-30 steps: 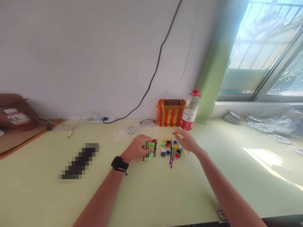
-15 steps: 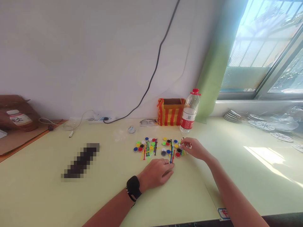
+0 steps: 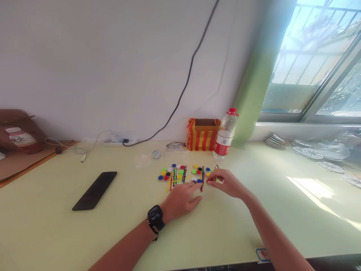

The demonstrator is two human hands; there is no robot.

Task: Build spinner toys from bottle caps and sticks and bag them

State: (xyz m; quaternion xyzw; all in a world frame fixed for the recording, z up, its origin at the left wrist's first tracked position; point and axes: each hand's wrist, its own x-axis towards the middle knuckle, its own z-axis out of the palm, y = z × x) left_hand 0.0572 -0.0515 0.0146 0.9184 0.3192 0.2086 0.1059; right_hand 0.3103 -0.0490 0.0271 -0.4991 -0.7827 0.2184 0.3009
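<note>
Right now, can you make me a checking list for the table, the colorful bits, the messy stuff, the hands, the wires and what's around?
Surface: pale table, sunlit patch at right; spills, nothing seen.
Colorful bits: round pieces and thin sticks, in two groups.
Clutter: dark flat slab at left; glasses, striped box and bottle at the back.
Left hand: fingers over the right group's sticks; contact unclear.
Right hand: fingertips at the round pieces; grip unclear.
Cables: black one against the wall; white one at left.
Surroundings: barred window at right.
</note>
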